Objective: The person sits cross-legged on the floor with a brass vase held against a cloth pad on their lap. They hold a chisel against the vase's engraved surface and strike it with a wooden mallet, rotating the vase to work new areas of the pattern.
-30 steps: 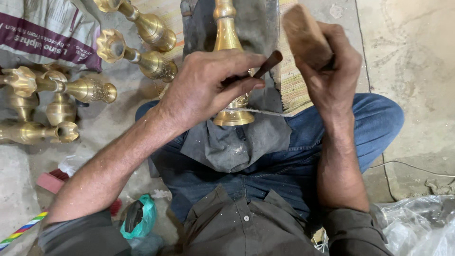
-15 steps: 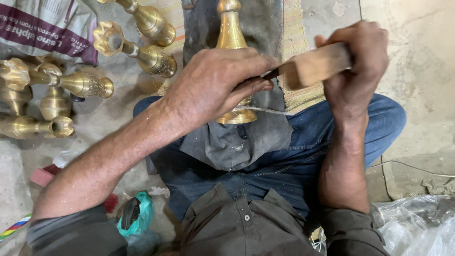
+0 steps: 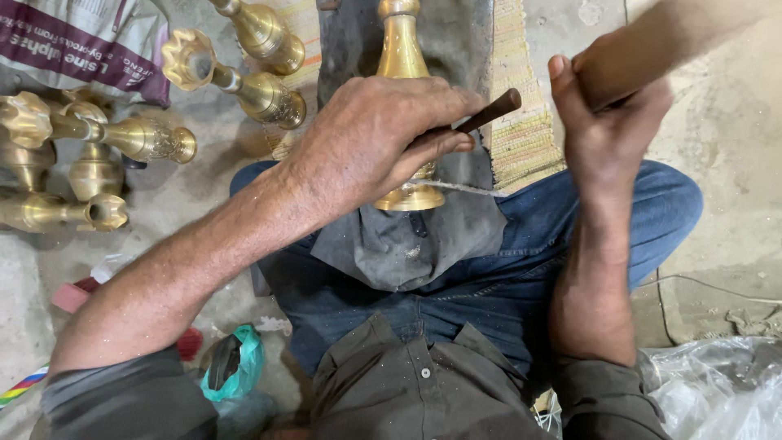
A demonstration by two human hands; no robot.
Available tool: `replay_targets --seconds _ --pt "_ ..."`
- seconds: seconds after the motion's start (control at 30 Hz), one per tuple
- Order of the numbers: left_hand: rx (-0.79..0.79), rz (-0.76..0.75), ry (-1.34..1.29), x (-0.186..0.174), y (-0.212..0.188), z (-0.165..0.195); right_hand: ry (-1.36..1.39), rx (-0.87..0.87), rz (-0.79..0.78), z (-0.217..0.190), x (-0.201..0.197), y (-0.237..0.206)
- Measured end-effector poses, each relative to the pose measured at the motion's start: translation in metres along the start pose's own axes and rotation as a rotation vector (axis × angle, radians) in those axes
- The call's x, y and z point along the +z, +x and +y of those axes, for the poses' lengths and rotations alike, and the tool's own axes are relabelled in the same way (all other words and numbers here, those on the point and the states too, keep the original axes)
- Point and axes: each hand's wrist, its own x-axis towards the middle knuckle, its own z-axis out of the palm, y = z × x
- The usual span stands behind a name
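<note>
While the left hand [image 3: 383, 138] clenches a dark punch tool [image 3: 489, 110] against a brass vase [image 3: 405, 98] lying on grey cloth [image 3: 407, 236] over the lap, the right hand [image 3: 607, 114] grips a wooden mallet [image 3: 652, 49] at the far right. More brass vases [image 3: 122, 138] lie on the floor [image 3: 733, 163] at left.

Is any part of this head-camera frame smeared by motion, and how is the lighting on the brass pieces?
Head view: the brown wooden block in the right hand is smeared by motion blur; the left hand, its dark slim tool and the upright brass vase are sharp; light is soft and even, with small glints on the brass vases lying on the floor.
</note>
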Motion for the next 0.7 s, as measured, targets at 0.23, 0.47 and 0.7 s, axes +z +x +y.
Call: replay_targets --seconds 0.23,0.47,0.7 --pt "-0.002 0.002 0.000 0.001 -0.002 0.000 -0.110 -0.144 -0.049 0.018 -0.002 -0.005" --pt "0.003 0.016 -0.028 0.003 -0.004 -0.001 -0.251 -0.357 -0.156 0.019 -0.005 -0.003" --pt "0.029 0.035 -0.057 0.002 -0.005 -0.003 -0.107 -0.159 -0.076 0.016 -0.003 -0.007"
